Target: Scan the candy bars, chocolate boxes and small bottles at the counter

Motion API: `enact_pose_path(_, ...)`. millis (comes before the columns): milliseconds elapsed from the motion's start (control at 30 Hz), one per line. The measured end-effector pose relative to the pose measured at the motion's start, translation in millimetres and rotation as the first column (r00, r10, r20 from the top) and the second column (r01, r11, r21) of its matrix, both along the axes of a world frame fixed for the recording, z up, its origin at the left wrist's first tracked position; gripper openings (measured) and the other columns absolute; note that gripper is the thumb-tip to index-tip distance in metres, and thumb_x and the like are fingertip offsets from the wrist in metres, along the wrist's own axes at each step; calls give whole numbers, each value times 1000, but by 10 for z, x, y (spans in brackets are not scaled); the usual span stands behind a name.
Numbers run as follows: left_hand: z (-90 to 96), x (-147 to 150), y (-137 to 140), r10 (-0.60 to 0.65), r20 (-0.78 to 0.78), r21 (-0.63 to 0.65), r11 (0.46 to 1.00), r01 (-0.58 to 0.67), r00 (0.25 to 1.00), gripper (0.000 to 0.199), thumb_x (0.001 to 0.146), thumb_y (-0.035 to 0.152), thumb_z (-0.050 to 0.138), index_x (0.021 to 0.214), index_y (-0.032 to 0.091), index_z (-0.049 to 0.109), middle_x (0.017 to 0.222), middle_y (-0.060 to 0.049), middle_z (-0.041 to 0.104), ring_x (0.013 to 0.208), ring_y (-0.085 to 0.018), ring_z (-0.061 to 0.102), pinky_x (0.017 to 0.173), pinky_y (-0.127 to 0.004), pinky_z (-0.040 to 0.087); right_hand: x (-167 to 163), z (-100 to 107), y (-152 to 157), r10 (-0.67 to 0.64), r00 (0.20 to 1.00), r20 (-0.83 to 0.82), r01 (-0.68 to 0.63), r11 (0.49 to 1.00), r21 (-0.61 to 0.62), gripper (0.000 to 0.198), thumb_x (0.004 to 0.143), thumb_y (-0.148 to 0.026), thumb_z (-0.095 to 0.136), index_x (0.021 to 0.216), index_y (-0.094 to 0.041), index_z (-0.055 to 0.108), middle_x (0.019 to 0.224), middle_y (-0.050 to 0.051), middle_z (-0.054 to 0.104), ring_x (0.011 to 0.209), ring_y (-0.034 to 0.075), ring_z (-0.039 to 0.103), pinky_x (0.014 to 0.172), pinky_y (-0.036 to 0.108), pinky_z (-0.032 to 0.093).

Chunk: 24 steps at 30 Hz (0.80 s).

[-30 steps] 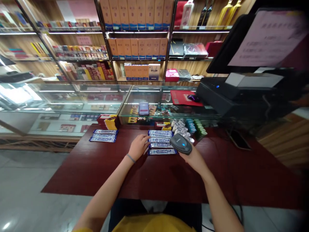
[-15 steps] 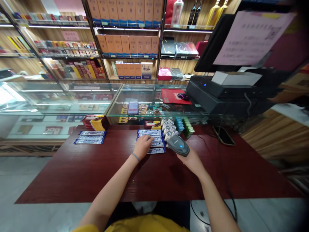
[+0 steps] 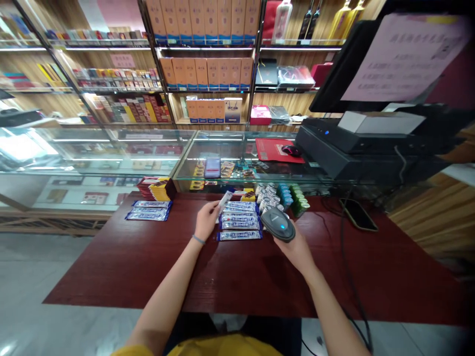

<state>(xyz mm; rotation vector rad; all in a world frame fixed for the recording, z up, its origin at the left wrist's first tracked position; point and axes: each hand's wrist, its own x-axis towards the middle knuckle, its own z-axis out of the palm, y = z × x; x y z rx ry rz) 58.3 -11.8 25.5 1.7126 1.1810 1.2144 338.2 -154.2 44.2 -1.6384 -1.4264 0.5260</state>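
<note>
While L fingers [image 3: 212, 205] pinch bar [image 3: 225, 198], R fingers [image 3: 285, 246] grip scanner [image 3: 277, 224], partly blocking silver pks [image 3: 267, 196] nr blue pks [image 3: 285, 196].

"Where's the scanner [image 3: 276, 221]?"
"Dark grey, blue light glowing, held above the worktop [image 3: 248, 282] by the right hand [image 3: 297, 248]."
"And the blue-and-white packets [image 3: 240, 224]?"
"Flat, lying crosswise in a close row, a narrow gap before the nearest one."
"The lifted packet [image 3: 225, 198]?"
"Slim and pale, tilted, gripped at its lower end by the left fingers [image 3: 213, 206]."
</note>
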Motion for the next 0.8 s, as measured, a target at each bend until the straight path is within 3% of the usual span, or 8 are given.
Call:
enact_pose_path(33, 10, -95, 37, -15, 107, -136, 990, 29, 994, 33, 92, 39, 62, 114, 17, 73, 99, -9, 75, 91, -23, 70, 80, -34, 57, -49, -2, 29, 12, 1000, -5, -12, 1000, 3, 53, 77, -34, 68, 127, -23, 53, 95, 8, 76, 96, 29, 74, 83, 37, 57)
enact_pose_path(100, 10, -283, 89, -37, 309, -368, 917, 155, 951, 44, 86, 43, 70, 119, 14, 70, 93, -9, 76, 83, -22, 71, 72, -33, 59, -159, -1, 107, 57, 998, -16, -57, 998, 10, 53, 77, -34, 68, 127, -23, 54, 98, 8, 76, 98, 29, 73, 85, 37, 56)
enact_pose_path(167, -13, -450, 111, -17, 442, -478, 842, 252, 897, 54, 80, 44, 77, 122, 12, 69, 92, -10, 76, 79, -22, 72, 68, -31, 59, -277, 8, 213, 126, 992, -27, -126, 992, 23, 49, 78, -34, 68, 124, -22, 55, 102, 9, 76, 101, 28, 72, 88, 37, 55)
enact_pose_path(233, -57, -579, 119, 36, 505, -511, 818, 265, 862, 56, 77, 43, 81, 122, 12, 68, 90, -10, 76, 77, -20, 72, 64, -28, 59, -392, 28, 340, 198, 980, -16, -198, 980, 29, 45, 78, -32, 66, 121, -22, 56, 106, 9, 75, 104, 28, 71, 90, 38, 54)
enact_pose_path(467, -220, -743, 183, 115, 585, -490, 839, 237, 803, 52, 77, 37, 82, 119, 12, 69, 89, -10, 75, 76, -18, 73, 64, -26, 60, -687, 109, 674, 394, 918, -31, -395, 917, -59, 56, 76, -26, 67, 130, -22, 51, 108, 7, 75, 104, 28, 70, 91, 41, 54)
enact_pose_path(633, -200, -736, 181, 142, 585, -495, 842, 213, 798, 49, 77, 37, 81, 118, 12, 69, 91, -10, 75, 76, -18, 73, 66, -27, 60, -752, 57, 628, 419, 908, -3, -419, 908, -28, 50, 79, -26, 65, 128, -24, 54, 119, 8, 73, 111, 27, 69, 95, 39, 53)
enact_pose_path(800, -148, -722, 139, 129, 552, -526, 820, 224, 824, 48, 81, 40, 77, 119, 13, 66, 90, -13, 76, 67, -18, 72, 57, -27, 59, -700, -23, 563, 370, 929, 27, -369, 928, -51, 51, 79, -30, 68, 128, -24, 57, 120, 9, 73, 110, 30, 69, 94, 42, 53)
